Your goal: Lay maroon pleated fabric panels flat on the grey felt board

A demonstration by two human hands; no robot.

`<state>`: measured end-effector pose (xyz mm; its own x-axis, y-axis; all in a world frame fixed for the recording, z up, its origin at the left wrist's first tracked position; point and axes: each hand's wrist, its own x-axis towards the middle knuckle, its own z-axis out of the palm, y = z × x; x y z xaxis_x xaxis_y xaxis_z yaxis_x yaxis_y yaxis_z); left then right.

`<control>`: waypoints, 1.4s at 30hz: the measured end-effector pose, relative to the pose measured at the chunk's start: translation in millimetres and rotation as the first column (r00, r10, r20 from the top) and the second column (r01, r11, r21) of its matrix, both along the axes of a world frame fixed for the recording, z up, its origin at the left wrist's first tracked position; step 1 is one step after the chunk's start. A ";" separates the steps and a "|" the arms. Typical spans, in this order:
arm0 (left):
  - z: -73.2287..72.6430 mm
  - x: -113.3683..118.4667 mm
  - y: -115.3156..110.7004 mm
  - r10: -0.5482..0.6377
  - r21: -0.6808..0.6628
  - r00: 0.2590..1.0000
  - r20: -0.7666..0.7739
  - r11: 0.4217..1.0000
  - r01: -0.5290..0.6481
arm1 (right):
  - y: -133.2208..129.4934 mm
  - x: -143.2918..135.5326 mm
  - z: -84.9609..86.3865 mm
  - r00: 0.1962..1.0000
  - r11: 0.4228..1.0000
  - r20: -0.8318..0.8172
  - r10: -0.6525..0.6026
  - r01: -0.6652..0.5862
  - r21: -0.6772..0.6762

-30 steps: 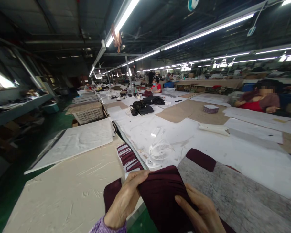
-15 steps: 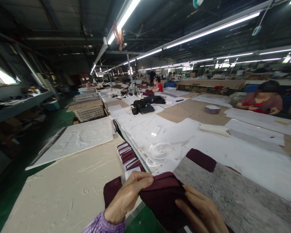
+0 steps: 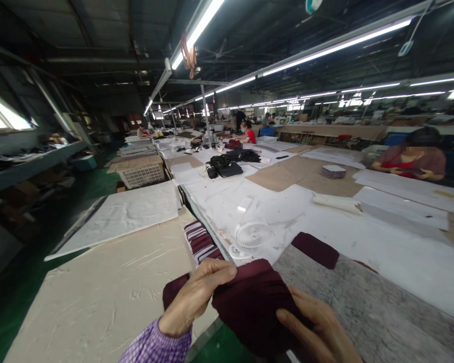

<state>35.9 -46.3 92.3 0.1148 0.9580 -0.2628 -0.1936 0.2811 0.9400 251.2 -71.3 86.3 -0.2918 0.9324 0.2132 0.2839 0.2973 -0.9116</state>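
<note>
A dark maroon piece of fabric is stretched between my hands, over the gap at the table's near edge. My left hand, in a purple checked sleeve, pinches its upper left corner between thumb and fingers. Along the right side my right hand grips the cloth, thumb on top and fingers behind it. A row of maroon and pale folded pieces lies just beyond my left hand. Partly behind that hand rests another maroon piece. One more maroon piece lies on the grey mottled sheet.
A white fan stands on the white-covered table. To the left is a lower beige-covered surface. Black garments and a small stack lie farther back. A co-worker sits at the right.
The maroon fabric is now spread flatter, its upper edge raised a little. My left hand has shifted slightly up and left. The co-worker at the right now holds something dark red.
</note>
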 end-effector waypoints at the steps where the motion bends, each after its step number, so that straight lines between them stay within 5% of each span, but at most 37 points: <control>1: 1.6 -1.0 0.3 -0.015 0.011 1.000 -0.016 1.000 0.015 | -0.1 0.5 -1.3 0.999 0.999 0.016 0.043 -0.043 -0.020; 10: 10.2 -22.5 7.3 -0.023 0.048 0.999 0.037 0.999 0.022 | -5.5 19.0 -4.3 0.996 0.989 -0.013 0.092 -0.093 -0.113; 18: 8.9 -10.3 5.2 -0.092 0.165 0.991 -0.097 0.980 0.107 | 1.3 12.5 -9.7 0.990 0.998 0.134 0.043 -0.036 -0.054; 24: 27.2 -3.1 -1.2 -0.223 0.166 0.964 -0.143 0.955 0.246 | 5.3 -0.5 -7.4 0.998 0.998 0.043 0.050 -0.048 -0.043; 31: 26.7 -4.1 0.4 -0.250 0.163 0.944 -0.217 0.944 0.288 | 4.8 -4.6 -0.4 0.991 0.988 -0.053 0.124 -0.128 -0.089; 34: 26.6 -5.1 3.8 -0.176 0.143 0.982 -0.068 0.972 0.184 | 4.4 -10.4 -1.1 0.981 0.981 -0.187 0.059 -0.091 -0.171; 37: 19.1 -6.9 5.0 -0.150 0.067 0.955 0.257 0.988 0.137 | 3.2 -14.9 -4.8 0.932 0.966 -0.359 -0.047 -0.049 -0.253; 42: -20.3 -2.4 -8.0 -0.113 0.092 0.823 0.557 0.993 0.074 | 2.6 -18.2 -10.7 0.873 0.941 -0.468 -0.133 -0.037 -0.336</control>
<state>33.5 -54.3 72.1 0.3132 0.9475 -0.0650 -0.6683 0.2685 0.6937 233.0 -68.7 75.5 -0.1856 0.9826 -0.0021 -0.2056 -0.0409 -0.9778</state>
